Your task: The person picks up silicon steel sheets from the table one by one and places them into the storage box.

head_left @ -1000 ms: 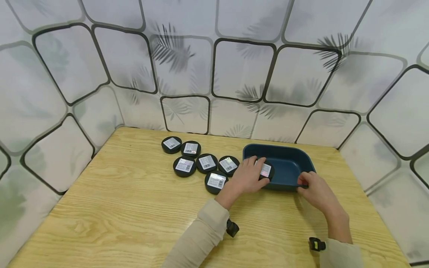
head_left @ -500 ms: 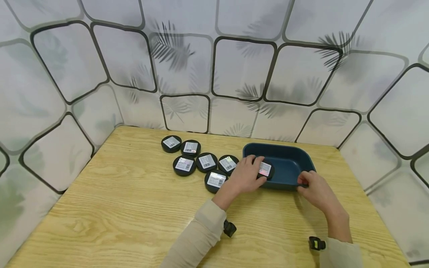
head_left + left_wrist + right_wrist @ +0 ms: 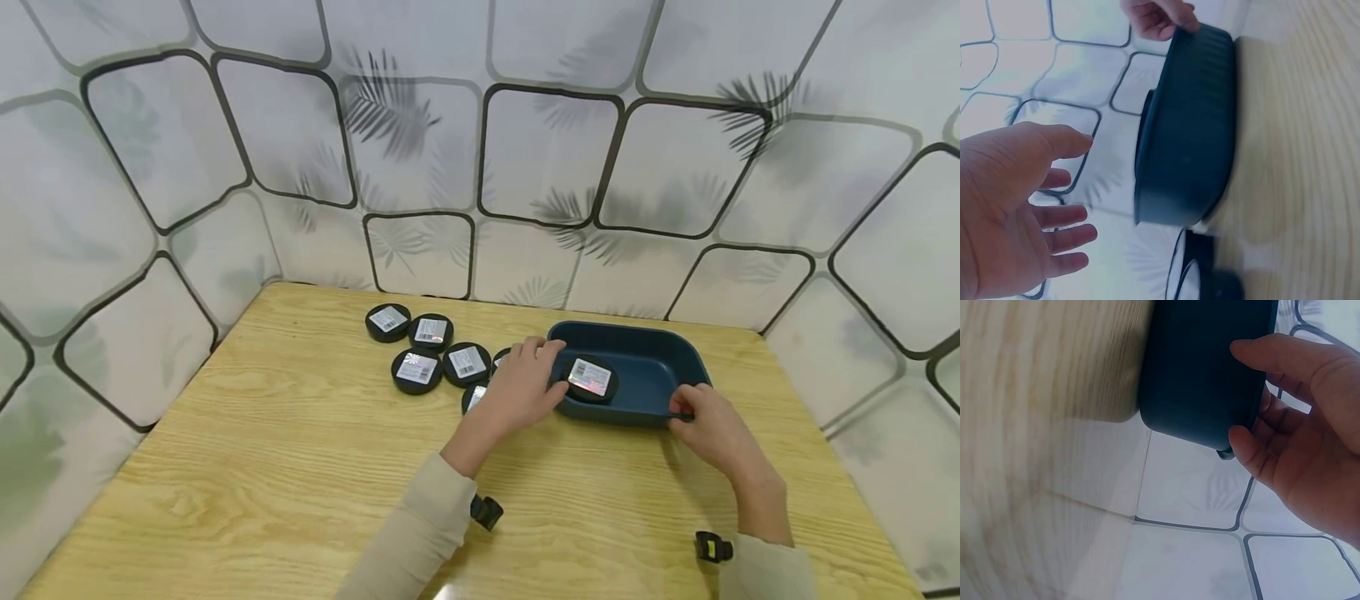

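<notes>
A dark blue plastic bin [image 3: 633,417] stands on the table, and a round black tin [image 3: 590,379] with a white barcode label shows at its left end, label up. My left hand [image 3: 521,383] hovers just left of that tin, fingers spread and holding nothing; the left wrist view shows the empty palm [image 3: 1010,206] apart from the bin's side. With thumb and fingers my right hand [image 3: 712,429] pinches the bin's near right rim; in the right wrist view the thumb [image 3: 1272,353] lies on the outer wall.
Several more labelled black tins, among them one at the front [image 3: 416,371] and one at the back [image 3: 387,322], lie left of the bin; my left hand partly covers two. The wooden table [image 3: 285,475] meets patterned fabric walls [image 3: 420,142] behind and at the sides.
My left hand has let go of the tin in the bin and moved left, uncovering its label. The right hand keeps its grip on the rim.
</notes>
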The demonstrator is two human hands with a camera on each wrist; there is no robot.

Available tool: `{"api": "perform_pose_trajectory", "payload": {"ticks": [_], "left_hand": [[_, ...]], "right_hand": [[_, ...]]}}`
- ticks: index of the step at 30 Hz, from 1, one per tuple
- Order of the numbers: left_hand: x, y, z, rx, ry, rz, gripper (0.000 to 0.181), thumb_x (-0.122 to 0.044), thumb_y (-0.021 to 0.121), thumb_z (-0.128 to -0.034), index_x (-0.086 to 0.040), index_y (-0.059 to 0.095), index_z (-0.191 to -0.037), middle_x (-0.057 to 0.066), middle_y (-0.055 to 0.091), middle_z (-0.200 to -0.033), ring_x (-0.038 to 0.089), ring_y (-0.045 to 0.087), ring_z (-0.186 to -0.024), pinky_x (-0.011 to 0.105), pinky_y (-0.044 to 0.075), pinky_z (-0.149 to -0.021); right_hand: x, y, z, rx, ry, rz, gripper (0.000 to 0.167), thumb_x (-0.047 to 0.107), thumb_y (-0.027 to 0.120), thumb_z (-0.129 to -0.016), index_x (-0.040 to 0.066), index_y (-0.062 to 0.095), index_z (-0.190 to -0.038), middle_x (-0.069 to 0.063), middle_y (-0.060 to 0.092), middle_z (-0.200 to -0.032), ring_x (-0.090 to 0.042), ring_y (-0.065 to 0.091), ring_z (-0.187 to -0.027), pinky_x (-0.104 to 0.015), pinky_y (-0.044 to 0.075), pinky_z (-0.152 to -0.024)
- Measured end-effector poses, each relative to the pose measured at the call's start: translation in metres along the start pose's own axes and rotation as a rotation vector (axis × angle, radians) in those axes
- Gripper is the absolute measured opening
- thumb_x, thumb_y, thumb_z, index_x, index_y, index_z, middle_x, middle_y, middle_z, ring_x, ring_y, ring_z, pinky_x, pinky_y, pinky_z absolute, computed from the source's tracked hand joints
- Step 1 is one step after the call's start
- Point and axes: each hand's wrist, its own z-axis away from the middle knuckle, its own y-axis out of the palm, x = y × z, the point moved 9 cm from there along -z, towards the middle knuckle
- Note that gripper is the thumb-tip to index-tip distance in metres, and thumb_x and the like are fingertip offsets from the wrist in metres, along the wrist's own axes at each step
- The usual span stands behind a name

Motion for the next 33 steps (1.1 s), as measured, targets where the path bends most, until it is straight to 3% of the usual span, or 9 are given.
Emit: {"api": "perform_pose_trajectory", "payload": {"ticks": [14, 20, 24, 33], "left_hand": [[0.036, -0.045, 0.041, -0.073, -0.085, 0.021, 0.052, -0.028, 0.060, -0.0994, -0.010, 0.044, -0.145, 0.019, 0.047, -0.140, 0.039, 0.049, -0.125, 0.053, 0.042, -0.102], [0.054, -0.054, 0.057, -0.109, -0.123, 0.000, 0.052, -0.028, 0.062, -0.0982, -0.008, 0.045, -0.144, 0.021, 0.049, -0.137, 0.040, 0.049, -0.124, 0.054, 0.042, -0.101], [0.065, -0.060, 0.065, -0.147, -0.151, 0.032, 0.052, -0.027, 0.062, -0.0977, -0.007, 0.046, -0.143, 0.023, 0.049, -0.136, 0.041, 0.049, -0.123, 0.055, 0.043, -0.100], [0.077, -0.058, 0.069, -0.150, -0.184, 0.083, 0.050, -0.025, 0.062, -0.0970, -0.006, 0.047, -0.141, 0.024, 0.048, -0.136, 0.043, 0.048, -0.123, 0.055, 0.042, -0.101]], "right_hand": [[0.001, 0.003, 0.000, -0.006, -0.017, 0.003, 0.013, -0.001, 0.072, -0.082, 0.004, 0.060, -0.086, -0.010, 0.051, -0.084, -0.023, 0.046, -0.075, -0.039, 0.042, -0.067], [-0.001, 0.002, -0.001, -0.004, -0.009, 0.008, 0.012, 0.000, 0.071, -0.083, 0.004, 0.060, -0.086, -0.009, 0.051, -0.084, -0.023, 0.045, -0.074, -0.039, 0.042, -0.067], [-0.003, 0.002, -0.001, 0.002, -0.002, 0.012, 0.011, 0.001, 0.070, -0.082, 0.004, 0.060, -0.086, -0.009, 0.051, -0.084, -0.023, 0.046, -0.074, -0.039, 0.042, -0.067], [0.000, 0.001, 0.000, 0.001, -0.005, 0.014, 0.012, 0.001, 0.071, -0.082, 0.004, 0.060, -0.086, -0.010, 0.052, -0.084, -0.023, 0.047, -0.075, -0.040, 0.043, -0.068]]}}
